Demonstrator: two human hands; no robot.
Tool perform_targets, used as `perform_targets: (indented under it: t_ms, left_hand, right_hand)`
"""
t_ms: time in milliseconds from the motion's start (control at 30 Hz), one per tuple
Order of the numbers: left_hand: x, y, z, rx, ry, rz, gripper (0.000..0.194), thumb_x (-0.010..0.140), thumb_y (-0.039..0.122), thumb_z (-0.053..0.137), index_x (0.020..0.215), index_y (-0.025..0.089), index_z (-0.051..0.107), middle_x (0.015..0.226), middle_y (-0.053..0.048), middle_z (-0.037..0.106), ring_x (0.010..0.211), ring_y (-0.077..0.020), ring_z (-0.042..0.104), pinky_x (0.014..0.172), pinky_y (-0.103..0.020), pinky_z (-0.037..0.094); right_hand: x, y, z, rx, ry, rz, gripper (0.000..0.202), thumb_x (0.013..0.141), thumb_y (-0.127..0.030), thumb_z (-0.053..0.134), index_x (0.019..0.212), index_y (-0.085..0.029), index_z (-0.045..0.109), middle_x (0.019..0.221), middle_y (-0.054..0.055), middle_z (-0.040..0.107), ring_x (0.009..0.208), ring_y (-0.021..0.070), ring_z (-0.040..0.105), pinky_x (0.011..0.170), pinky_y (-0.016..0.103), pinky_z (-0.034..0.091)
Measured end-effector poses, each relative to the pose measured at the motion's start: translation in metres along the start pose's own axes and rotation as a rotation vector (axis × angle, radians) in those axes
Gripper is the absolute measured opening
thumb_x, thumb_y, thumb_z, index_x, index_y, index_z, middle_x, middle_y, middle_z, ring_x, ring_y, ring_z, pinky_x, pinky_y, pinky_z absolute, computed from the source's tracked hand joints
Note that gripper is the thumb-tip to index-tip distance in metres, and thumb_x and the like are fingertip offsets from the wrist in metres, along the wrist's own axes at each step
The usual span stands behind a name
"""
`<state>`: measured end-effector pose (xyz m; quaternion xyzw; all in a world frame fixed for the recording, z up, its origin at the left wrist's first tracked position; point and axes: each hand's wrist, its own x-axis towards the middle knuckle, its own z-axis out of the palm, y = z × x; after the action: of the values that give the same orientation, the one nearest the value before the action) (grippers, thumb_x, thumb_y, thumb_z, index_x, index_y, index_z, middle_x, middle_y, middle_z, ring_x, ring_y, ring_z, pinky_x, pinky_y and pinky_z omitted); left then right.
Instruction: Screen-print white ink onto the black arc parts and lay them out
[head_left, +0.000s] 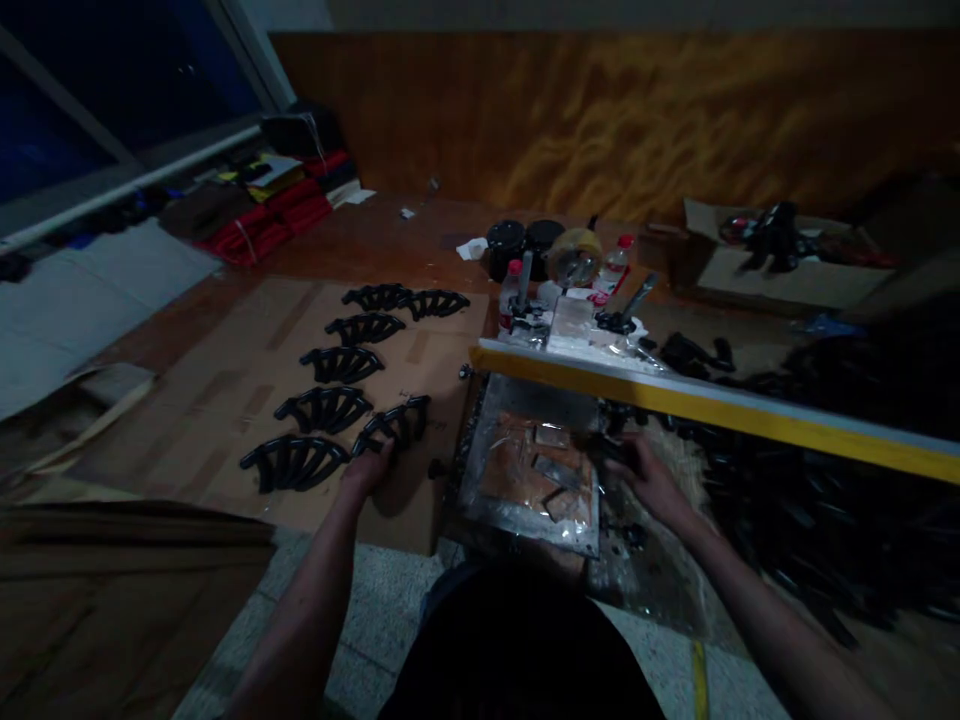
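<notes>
On the cardboard sheet, my left hand (369,468) has its fingers closed on the near end of a black curved part (401,425). Several similar black ribbed parts (341,365) lie in a column to the left and behind it. Over the right edge of the metal plate (487,500), my right hand (641,465) pinches a small dark piece (604,447), blurred and hard to make out. Small flat blocks (555,470) rest on the brown middle of the plate.
A yellow-and-silver bar (675,400) crosses behind the plate. Beyond stand clamps (637,297), bottles (615,262), a tape roll (574,258) and black jars (506,248). Black parts (810,490) heap at right, near an open box (795,278). Red cloth (262,222) lies back left.
</notes>
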<state>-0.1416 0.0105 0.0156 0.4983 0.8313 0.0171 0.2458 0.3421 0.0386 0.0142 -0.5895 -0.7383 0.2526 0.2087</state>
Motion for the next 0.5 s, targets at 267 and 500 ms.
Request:
perform_targets:
  t_ms: [267,500]
  left_hand:
    - [-0.039,0.131,-0.058,-0.546,0.061,0.305,0.05,0.092,0.055,0.035,0.106,0.017,0.063,0.064,-0.003,0.064,0.056,-0.018,0.061,0.052,-0.025,0.045]
    - [-0.08,0.197,-0.076,-1.052,-0.028,0.581,0.053,0.094,0.054,0.03,0.124,0.019,0.058,0.075,-0.002,0.067,0.063,-0.017,0.064,0.057,-0.027,0.05]
  right_hand:
    - [0.016,-0.084,0.053,-0.412,-0.231,-0.3,0.046,0.088,-0.015,0.054,0.131,-0.029,0.062,0.12,0.012,0.063,0.111,0.024,0.057,0.089,0.033,0.048]
    - [0.009,-0.067,0.029,-0.349,-0.092,-0.237,0.035,0.085,-0.019,0.059,0.118,-0.026,0.07,0.114,0.009,0.068,0.106,0.0243,0.061,0.092,0.038,0.049]
